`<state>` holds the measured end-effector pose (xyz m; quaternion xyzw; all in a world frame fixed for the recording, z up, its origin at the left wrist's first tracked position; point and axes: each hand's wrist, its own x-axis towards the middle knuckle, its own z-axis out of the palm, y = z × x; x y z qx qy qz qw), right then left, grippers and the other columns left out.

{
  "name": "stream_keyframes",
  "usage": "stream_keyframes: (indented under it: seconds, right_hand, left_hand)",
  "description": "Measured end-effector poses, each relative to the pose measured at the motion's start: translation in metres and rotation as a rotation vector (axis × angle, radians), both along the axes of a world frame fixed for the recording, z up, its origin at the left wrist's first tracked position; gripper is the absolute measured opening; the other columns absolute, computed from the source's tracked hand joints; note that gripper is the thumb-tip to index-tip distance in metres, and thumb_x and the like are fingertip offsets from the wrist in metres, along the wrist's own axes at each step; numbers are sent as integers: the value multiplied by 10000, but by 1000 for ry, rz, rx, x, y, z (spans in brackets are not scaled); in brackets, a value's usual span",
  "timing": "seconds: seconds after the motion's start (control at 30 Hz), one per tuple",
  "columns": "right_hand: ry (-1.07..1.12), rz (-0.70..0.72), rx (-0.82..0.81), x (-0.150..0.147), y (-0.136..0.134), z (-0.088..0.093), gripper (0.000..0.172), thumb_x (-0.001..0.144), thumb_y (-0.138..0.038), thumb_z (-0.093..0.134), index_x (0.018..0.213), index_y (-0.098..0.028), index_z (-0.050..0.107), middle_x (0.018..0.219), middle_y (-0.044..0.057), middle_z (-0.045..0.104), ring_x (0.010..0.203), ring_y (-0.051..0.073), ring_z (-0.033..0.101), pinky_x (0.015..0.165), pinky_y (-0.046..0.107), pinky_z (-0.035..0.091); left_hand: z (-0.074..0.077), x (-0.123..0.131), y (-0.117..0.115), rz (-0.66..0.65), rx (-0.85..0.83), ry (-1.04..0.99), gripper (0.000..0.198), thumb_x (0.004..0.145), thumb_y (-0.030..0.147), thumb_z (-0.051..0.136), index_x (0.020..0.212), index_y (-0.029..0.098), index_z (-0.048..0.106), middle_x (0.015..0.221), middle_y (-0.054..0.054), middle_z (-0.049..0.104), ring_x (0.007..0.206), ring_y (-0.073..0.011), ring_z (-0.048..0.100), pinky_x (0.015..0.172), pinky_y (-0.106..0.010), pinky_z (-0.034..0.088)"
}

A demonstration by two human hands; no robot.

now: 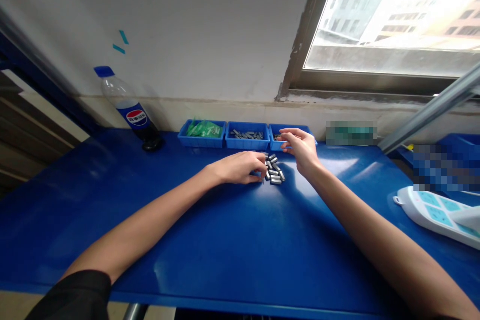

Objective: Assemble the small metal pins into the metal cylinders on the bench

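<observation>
My left hand is closed at the left side of a small pile of metal cylinders on the blue table; what its fingers hold is too small to make out. My right hand reaches over the right blue bin, its fingertips close together above the small parts inside, and whatever they pinch is hidden. Grey metal pieces lie in the middle blue bin. The left blue bin contains a green plastic bag.
A cola bottle stands at the back left. On the right lies a white case with light-blue compartments, near a slanted metal pole. Behind the bins rises the wall, with a window at the upper right.
</observation>
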<state>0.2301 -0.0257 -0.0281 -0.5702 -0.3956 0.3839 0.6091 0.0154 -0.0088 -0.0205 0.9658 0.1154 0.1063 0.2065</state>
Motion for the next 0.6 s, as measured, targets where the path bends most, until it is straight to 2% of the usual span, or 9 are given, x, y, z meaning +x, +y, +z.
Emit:
stream_keyframes:
  seconds: [0.2,0.4,0.6]
  right_hand:
    - [11,18,3,0,0,-1,226,682,-281,728,883,-182,747,742,31,740,551,110,588,518,226,466]
    - [22,17,-2,0,0,-1,224,681,-280,724,879,-176,738,735,30,735,547,104,586,516,219,461]
    - [9,23,-5,2,3,-4,255,683,-301,720,898,-166,735,750,41,737,550,111,586,524,232,465]
  left_hand:
    - [1,-1,2,6,4,26,82,877,136,682,905,177,748,1009,-75,663,870,-171,658,789,-257,500]
    - [4,-1,1,-3,39,31,147,911,156,660,1019,206,747,1043,-69,658,887,-171,656,798,-260,493]
    - [0,-1,1,7,49,58,104,916,130,624,904,181,714,1056,-76,638,899,-174,642,801,-261,491]
